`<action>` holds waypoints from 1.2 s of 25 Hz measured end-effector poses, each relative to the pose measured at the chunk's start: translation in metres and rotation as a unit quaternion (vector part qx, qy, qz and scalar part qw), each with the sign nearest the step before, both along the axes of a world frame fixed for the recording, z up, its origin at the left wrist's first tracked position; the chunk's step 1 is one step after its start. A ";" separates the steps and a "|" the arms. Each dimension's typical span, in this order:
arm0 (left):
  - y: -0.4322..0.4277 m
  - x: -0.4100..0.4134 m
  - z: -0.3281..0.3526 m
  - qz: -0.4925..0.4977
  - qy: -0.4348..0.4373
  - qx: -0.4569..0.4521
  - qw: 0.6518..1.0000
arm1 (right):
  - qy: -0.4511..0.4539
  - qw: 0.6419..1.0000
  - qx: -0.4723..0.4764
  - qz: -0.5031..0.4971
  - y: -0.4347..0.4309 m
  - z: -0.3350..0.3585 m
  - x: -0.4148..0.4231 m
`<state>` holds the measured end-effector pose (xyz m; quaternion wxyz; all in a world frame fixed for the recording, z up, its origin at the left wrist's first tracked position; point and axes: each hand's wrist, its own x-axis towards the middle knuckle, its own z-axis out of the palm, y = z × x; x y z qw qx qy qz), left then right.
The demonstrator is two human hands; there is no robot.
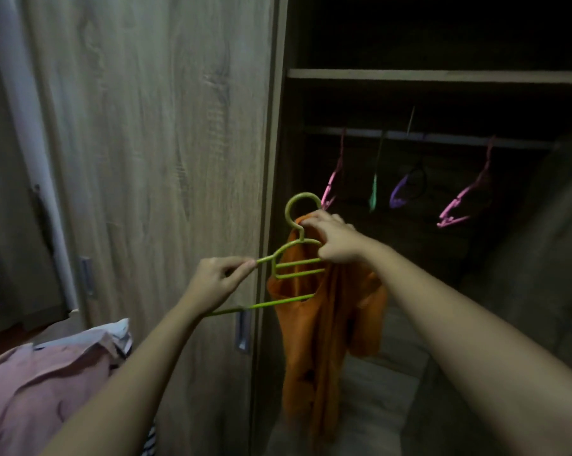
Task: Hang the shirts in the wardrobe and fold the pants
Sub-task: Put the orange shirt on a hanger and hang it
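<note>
I see both forearms reaching up from the near edge toward the open wardrobe. The left hand is raised at the left, wrist bent, thumb and fingertips pinching the left tip of the green hanger. The right hand is higher and a little farther in, knuckles up, fingers curled down and gripping the orange shirt at the hanger's neck, just under the hook. The hanger is tilted, hook uppermost; its right half is hidden in the cloth. The shirt hangs bunched from that grip, in front of the wardrobe opening, just right of the wooden door. Farther in, on the rail under a shelf, I make out bare hangers: a pink one, a teal one, a purple one and another pink hanger at the right. Near left lies a pile of pink clothes
</note>
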<state>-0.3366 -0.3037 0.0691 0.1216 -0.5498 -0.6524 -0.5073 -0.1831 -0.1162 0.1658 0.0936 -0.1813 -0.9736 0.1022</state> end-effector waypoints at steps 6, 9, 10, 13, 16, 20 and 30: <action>0.017 0.004 -0.005 -0.014 -0.059 0.110 0.992 | 0.109 0.956 0.271 -0.004 0.024 0.011 0.033; 0.019 0.005 0.003 0.053 -0.001 0.067 0.996 | 0.124 0.938 0.322 0.012 0.037 0.012 0.043; 0.021 0.008 0.003 0.135 0.055 0.043 0.988 | 0.135 0.935 0.328 0.019 0.037 0.012 0.045; 0.032 0.043 -0.010 0.232 0.123 0.104 0.959 | 0.178 0.931 0.315 0.037 0.042 0.013 0.051; 0.052 0.086 -0.024 0.095 0.046 0.076 0.991 | 0.224 0.920 0.317 0.059 0.045 0.018 0.056; 0.079 0.100 -0.010 0.015 -0.024 0.011 1.000 | 0.204 0.914 0.346 0.059 0.042 0.027 0.062; 0.040 0.019 -0.094 -0.010 0.122 -0.077 0.989 | 0.209 0.909 0.359 -0.017 0.076 0.019 0.129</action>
